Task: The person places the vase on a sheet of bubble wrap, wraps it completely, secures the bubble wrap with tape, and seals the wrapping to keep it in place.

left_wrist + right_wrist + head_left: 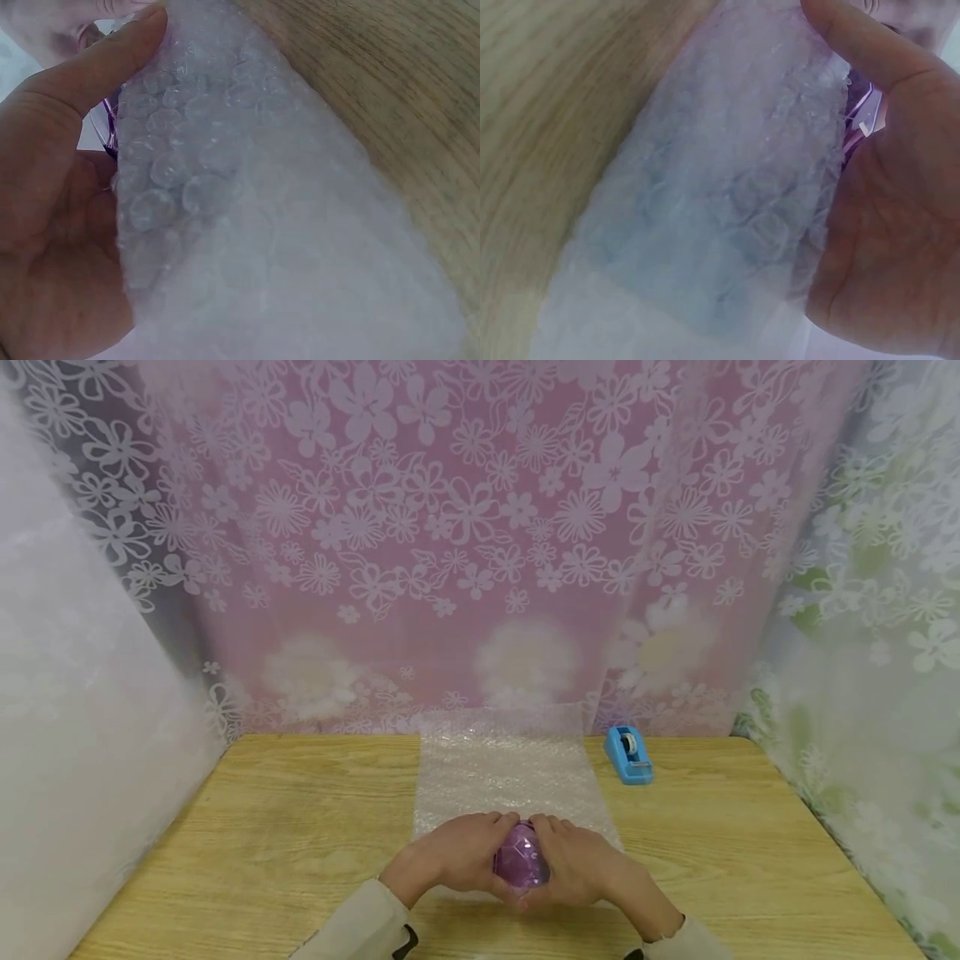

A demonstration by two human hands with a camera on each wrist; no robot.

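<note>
A purple, clear, faceted object (521,857) lies between the two hands over the near part of a bubble wrap sheet (502,768). My left hand (468,852) curls around its left side, and my right hand (581,860) around its right side. In the left wrist view, the left thumb lies along the edge of the bubble wrap (187,157). The right wrist view shows the right thumb at the wrap's edge, with purple facets (864,116) between wrap and palm. Most of the object is hidden there, so its exact kind cannot be told.
A blue tape dispenser (628,756) with a roll stands at the back right of the wooden table (315,802). The wrap's far end reaches the pink floral curtain (450,568) behind the table. Pale curtains hang on both sides.
</note>
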